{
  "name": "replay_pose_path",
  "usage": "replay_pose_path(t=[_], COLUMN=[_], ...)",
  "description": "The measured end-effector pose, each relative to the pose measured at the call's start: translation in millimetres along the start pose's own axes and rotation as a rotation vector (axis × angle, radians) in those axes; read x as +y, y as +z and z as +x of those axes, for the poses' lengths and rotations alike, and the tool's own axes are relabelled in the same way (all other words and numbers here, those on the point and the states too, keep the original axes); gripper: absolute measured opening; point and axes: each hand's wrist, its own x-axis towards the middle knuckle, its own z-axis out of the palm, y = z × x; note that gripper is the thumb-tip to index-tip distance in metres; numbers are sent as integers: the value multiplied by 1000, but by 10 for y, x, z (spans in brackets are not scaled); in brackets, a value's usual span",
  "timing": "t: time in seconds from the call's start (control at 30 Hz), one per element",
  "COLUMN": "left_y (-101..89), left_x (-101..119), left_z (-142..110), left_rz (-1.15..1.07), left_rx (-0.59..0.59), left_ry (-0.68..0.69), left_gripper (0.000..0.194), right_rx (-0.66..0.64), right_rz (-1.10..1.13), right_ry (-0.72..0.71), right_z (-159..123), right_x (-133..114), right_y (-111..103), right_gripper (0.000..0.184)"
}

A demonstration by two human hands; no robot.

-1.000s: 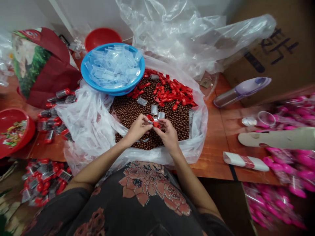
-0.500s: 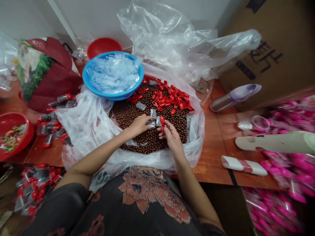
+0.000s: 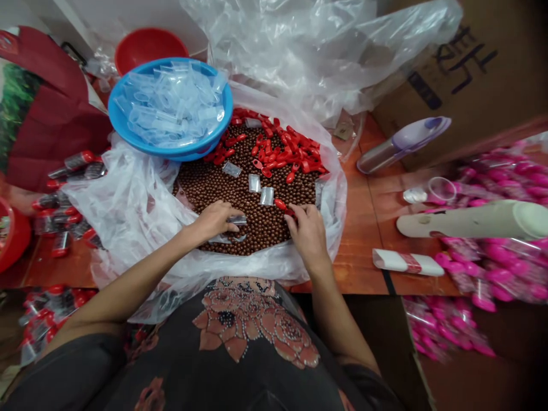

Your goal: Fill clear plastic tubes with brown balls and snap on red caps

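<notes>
A clear plastic bag (image 3: 128,211) lies open on the table and holds a heap of small brown balls (image 3: 214,185). Red caps (image 3: 291,154) are piled on the far side of the heap, and a few small clear tubes (image 3: 254,182) lie on it. My left hand (image 3: 214,220) rests on the balls with its fingers closed on a clear tube (image 3: 237,220). My right hand (image 3: 307,231) lies beside it, fingers curled on the balls and pinching a red cap (image 3: 289,212).
A blue bowl (image 3: 128,123) of empty clear tubes sits at the bag's far left, a red bowl (image 3: 145,45) behind it. Filled red-capped tubes (image 3: 64,197) lie left. Pink-capped tubes (image 3: 505,268), a purple scoop (image 3: 402,145) and a cardboard box (image 3: 471,68) are right.
My hands came apart and dropped from holding tube and cap together above the heap to resting on the balls. The left hand pressed its tube down; the view shifted.
</notes>
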Motion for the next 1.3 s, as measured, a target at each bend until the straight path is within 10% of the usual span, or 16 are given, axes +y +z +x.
replay_pose_path(t=[0.67,1.3], left_y=[435,377], left_x=[387,296], left_z=[505,339], left_rz=[-377,-1220], left_rx=[-1,-113], left_ry=[22,-229], left_gripper=[48,30], right_rx=[77,-149], right_rz=[922,1011], right_ry=[495,406], right_z=[-212,-32], right_x=[258,-166], right_y=[-47,93], right_gripper=[35,35])
